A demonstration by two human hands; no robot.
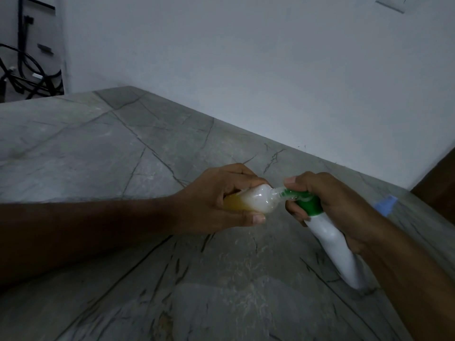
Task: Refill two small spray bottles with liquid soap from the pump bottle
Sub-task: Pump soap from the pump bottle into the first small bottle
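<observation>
Left hand: the left hand is closed around a small clear spray bottle, which is held nearly on its side with its open neck turned toward the pump bottle.
Small spray bottle: yellow-orange liquid is seen at its base end inside the hand, and white foam fills the shoulder end; no cap is fitted on it.
Right hand: the right hand is wrapped around the neck and upper body of the white pump bottle, with the thumb laid on top of the green pump head.
Pump bottle: it is tilted, its base resting on or just above the surface, and its nozzle is set at the mouth of the small spray bottle.
Surface: a grey veined stone surface is seen beneath the pump bottle.
Blue item: a pale blue object lies on the surface just behind the right hand, beyond the pump bottle; what it is cannot be told.
Wall: a plain pale wall stands behind the pump bottle.
</observation>
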